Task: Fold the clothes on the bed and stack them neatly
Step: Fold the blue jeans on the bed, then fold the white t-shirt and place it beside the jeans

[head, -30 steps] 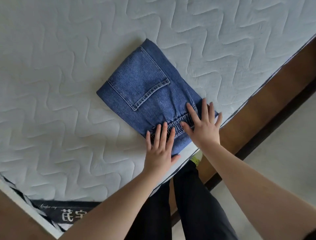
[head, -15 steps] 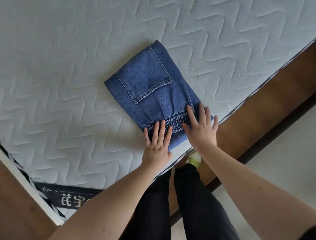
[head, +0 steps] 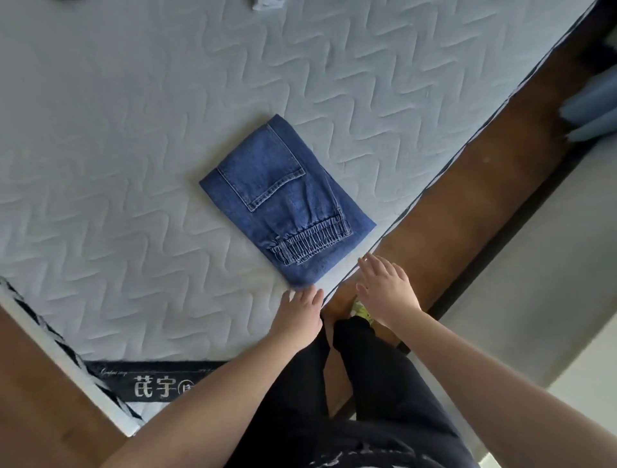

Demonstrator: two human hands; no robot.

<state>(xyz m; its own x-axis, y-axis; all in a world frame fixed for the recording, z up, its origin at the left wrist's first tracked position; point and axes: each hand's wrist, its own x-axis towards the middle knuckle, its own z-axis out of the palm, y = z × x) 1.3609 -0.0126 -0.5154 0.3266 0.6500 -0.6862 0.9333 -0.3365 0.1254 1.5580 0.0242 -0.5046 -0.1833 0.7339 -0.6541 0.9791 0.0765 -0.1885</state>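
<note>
Jeans [head: 283,200] lying folded on bed [head: 133,133].
Left hand [head: 298,312] and right hand [head: 387,290] hovering nearby, fingers relaxed, holding nothing.

Bare forearms [head: 213,401]; black trousers [head: 377,384]

The bed [head: 133,140] is a bare mattress with a pale quilted cover stitched in a zigzag pattern, its near edge running from six o'clock up toward one o'clock along a brown wooden frame [head: 467,187]. Folded blue jeans [head: 283,200] lie flat on it near that edge, pocket side up, elastic waistband toward five o'clock. A small bluish-grey cloth [head: 267,4] shows at twelve o'clock, cut off by the picture's top.
</note>
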